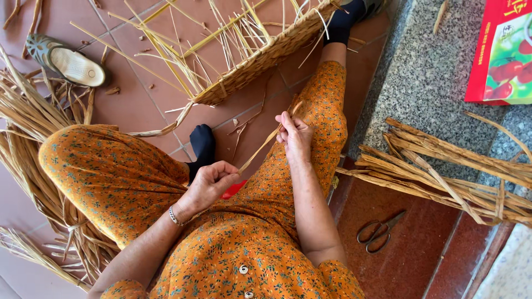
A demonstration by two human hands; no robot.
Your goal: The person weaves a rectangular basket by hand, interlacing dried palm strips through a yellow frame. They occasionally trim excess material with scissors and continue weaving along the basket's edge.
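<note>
Person seated on the red-brown tiled floor (127, 111), orange flowered dress, legs stretched out, black socks.

Both hands work one long pale dried straw strip (260, 148). Left hand (210, 182): grip closed, fingers curled and pinched on the strip's near end, above the lap. Right hand (295, 135): grip closed too, thumb and fingers pinching the same strip farther along, over the right thigh. The strip runs taut between the two hands and on past the right hand toward the weaving.

One flat woven straw mat (260, 58), part done, lies on the floor beyond the knees, many loose stalks sticking out of its near edge.

Straw supplies, two heaps: one large bundle of brown dried leaves (33, 138) along the floor's left edge, under and beside the left knee; one smaller pile of flat tan strips (443, 171) on the grey speckled stone step (421, 77) at the right.

One pair of dark metal scissors (379, 231), blades shut, on the darker red tile by the right elbow, near the smaller pile, not touching it.

One grey-green sandal with a pale insole (69, 61), far left of the floor.

One package: a red rectangular carton with a green panel and red round fruit pictured (501, 52), lying at the stone step's far right corner, partly cut off.

One small red object (234, 189) shows under the left hand; cannot tell what.
</note>
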